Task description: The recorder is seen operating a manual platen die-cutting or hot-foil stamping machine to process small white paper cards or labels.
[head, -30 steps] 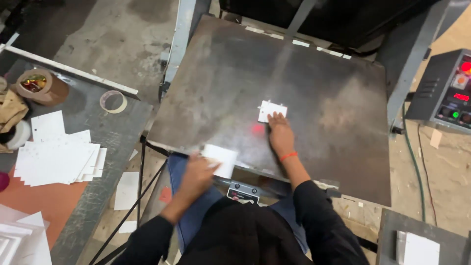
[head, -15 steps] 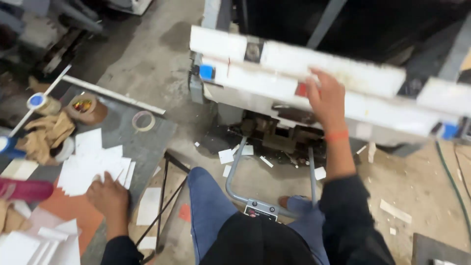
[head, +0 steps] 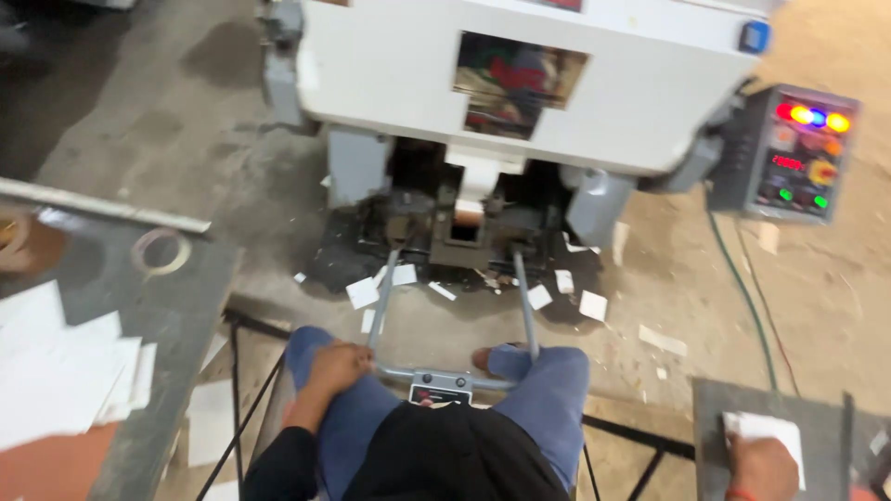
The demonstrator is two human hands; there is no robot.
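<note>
Hands are seen apart at the bottom of the view; the left hand [head: 336, 365] is laid on the left knee of the blue trousers [head: 548, 394], with its fingers [head: 357, 353] curled loosely and narrow, nothing being held in them; a grey metal bar [head: 445, 378] is seen just beside those fingers, running across between the knees. The right hand [head: 763, 464] is pressed flat on a white card [head: 766, 431] at the lower right; its fingers are partly cut off by the frame edge, so it cannot be told how far they are spread; the card is lain on a small grey counter [head: 710, 408], under and just ahead of those fingers. Well ahead of both hands a large white machine [head: 520, 83] is stood on the floor; white paper scraps [head: 404, 276] are scattered under it, beyond the left fingers. A control box [head: 798, 153] with coloured lights is seen far ahead of the right fingers. To the left of the left fingers a second counter [head: 176, 315] is seen, on which a stack of white sheets [head: 65, 371] and a ring of tape [head: 160, 252] are lain.
</note>
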